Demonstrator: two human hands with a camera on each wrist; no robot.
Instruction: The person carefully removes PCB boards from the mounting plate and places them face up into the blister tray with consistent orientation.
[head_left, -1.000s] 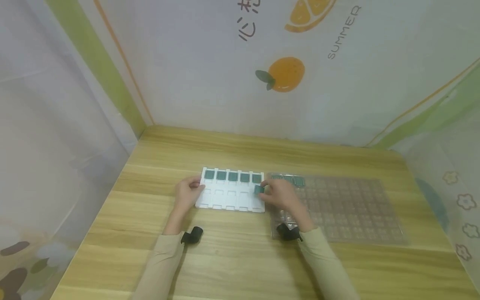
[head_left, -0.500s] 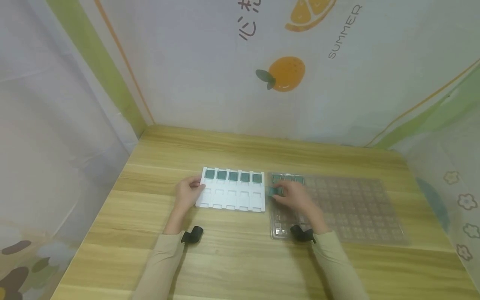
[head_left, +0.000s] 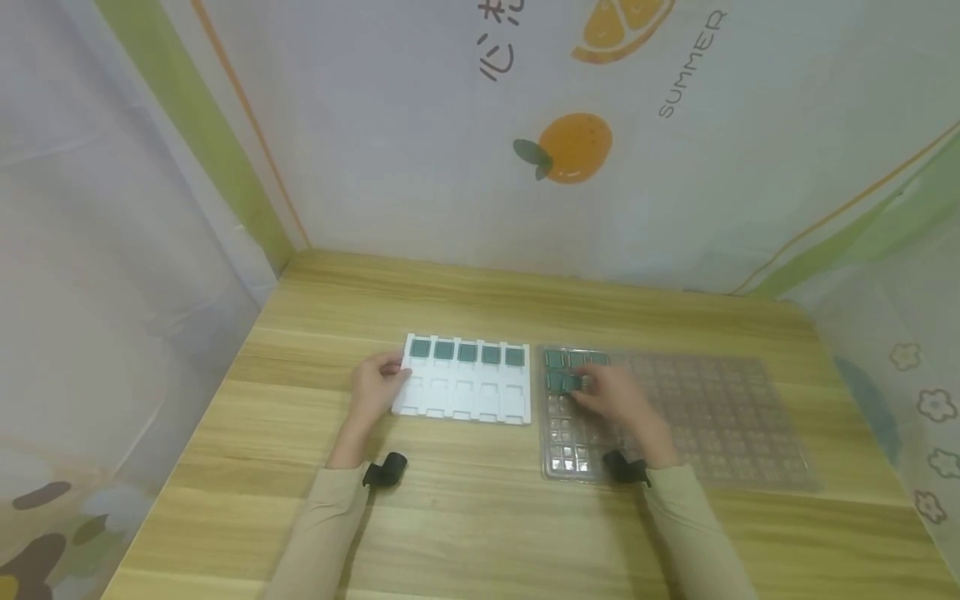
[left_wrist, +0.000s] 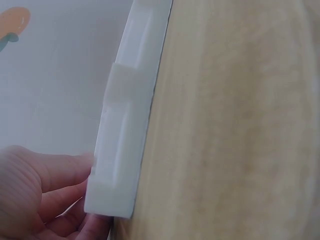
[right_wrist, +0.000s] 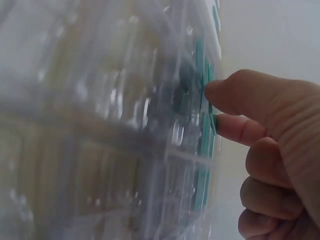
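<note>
My left hand (head_left: 371, 385) holds the left edge of a white plastic tray (head_left: 461, 402), thumb over the rim. In the left wrist view, the fingers reach the end of this white tray (left_wrist: 125, 135). Along its far row lie green square chips (head_left: 467, 353). To its right, my right hand (head_left: 618, 400) pinches another green square chip (head_left: 573, 383) between thumb and index finger, low over a clear compartmented tray (head_left: 564, 467). The right wrist view shows this pinched chip (right_wrist: 213, 124) slightly tilted at the tray's surface. Several green chips (head_left: 554, 359) sit in the clear tray's far left pockets.
The clear tray's pocketed surface (head_left: 720, 417) stretches far to the right. Both trays lie on a wood-grain table (head_left: 457, 525). A white printed curtain (head_left: 420, 167) hangs behind the far edge, and more cloth (head_left: 900, 383) hangs at the sides.
My right hand has moved right with the chip, from the white tray's right edge to the clear tray's second row. A chip now shows in that row's first pocket. The left hand stays put.
</note>
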